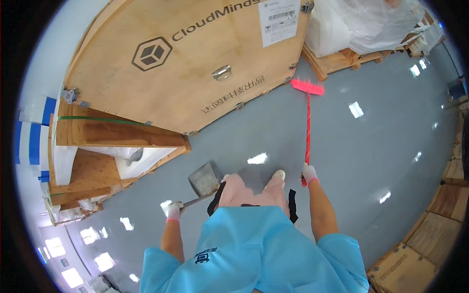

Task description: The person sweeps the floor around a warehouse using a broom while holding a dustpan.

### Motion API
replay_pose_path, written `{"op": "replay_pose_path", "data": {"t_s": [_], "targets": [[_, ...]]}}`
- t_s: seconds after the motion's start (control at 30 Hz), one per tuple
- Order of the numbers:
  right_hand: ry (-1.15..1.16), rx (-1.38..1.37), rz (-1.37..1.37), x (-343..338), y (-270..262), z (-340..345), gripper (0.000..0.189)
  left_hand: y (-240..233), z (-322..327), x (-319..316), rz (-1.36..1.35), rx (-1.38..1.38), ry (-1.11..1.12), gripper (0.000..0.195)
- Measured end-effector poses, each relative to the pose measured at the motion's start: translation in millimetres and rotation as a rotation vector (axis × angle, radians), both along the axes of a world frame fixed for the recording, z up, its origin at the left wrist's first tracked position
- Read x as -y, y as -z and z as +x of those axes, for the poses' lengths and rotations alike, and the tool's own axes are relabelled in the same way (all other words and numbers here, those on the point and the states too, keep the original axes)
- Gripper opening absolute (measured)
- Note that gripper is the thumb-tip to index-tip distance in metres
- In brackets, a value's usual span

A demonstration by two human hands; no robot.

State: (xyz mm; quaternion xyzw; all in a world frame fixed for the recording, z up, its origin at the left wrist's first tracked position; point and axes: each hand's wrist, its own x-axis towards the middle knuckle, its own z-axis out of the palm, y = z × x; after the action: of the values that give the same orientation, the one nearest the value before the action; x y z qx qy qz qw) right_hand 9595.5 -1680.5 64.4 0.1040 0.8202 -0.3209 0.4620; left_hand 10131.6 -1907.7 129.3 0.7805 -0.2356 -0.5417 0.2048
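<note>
My right hand point(309, 173), in a white glove with a pink cuff, grips the red handle of a broom point(307, 124). The broom's pink bristle head lies on the grey floor near the lower corner of a large wooden crate and the corner of a pallet. My left hand point(174, 210), gloved the same way, is closed around the handle of a metal dustpan point(204, 180). The pan is beside my left foot, its handle slanting down toward that hand. Whether the pan touches the floor I cannot tell.
A large wooden crate point(190, 62) with metal latches stands ahead. Beside it on the left is an open wooden crate point(121, 133) with white foam. A pallet point(340, 62) bears plastic-wrapped goods at the upper right. More wooden crates point(406, 263) line the right edge.
</note>
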Motion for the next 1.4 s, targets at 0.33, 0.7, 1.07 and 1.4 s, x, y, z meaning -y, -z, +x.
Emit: {"op": "replay_pose_path", "data": {"t_s": [0.33,0.7,1.07,1.4], "targets": [[-0.012,-0.129,0.096,106.6,2.1,195.7,0.028,54.8,137.4,74.1,0.120,-0.075,0.110,0.015],[-0.258,0.113,0.221,186.7,-32.5,273.5,0.025,35.6,225.0,101.7,0.093,-0.089,0.130,0.026],[-0.544,-0.285,0.466,36.4,17.6,262.0,0.024,74.5,252.6,95.1,0.149,0.089,0.313,0.027],[-0.562,-0.337,0.408,-162.4,-29.0,322.1,0.022,70.6,257.1,27.3,0.136,0.067,0.265,0.029]]}}
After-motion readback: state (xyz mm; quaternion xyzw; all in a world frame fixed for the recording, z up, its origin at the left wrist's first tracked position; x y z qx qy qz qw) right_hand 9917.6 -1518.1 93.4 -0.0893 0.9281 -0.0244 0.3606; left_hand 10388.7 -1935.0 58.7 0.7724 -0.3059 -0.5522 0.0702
